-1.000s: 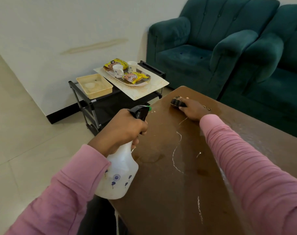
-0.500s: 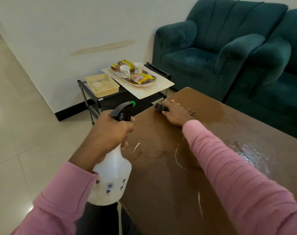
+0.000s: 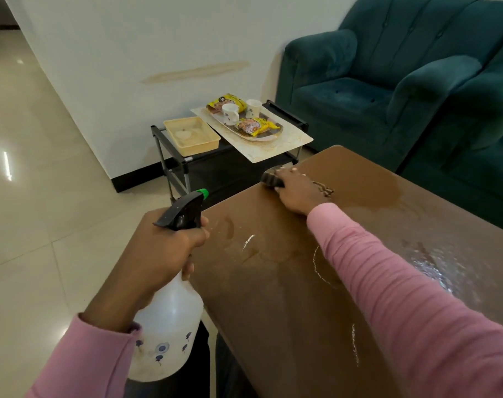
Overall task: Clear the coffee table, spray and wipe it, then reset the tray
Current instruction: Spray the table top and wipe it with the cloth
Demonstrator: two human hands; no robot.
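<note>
- The table (image 3: 287, 297) is bare of dishes and wet, with streaks and a puddle showing across its top; I judge the wiping step is in hand.
- A dark sponge (image 3: 270, 179) sits at the table's far left corner, pressed flat under the right grip (image 3: 297, 193), whose fingers curl over it.
- The left grip (image 3: 161, 254) is closed round the neck of the spray bottle (image 3: 169, 326), held off the table's left edge.
- The tray (image 3: 269, 137), with cups and snack packets, rests on the rack (image 3: 169, 147) beyond that corner.
- Next, likely: draw the sponge back along the table through the wet streaks, pressing evenly.
</note>
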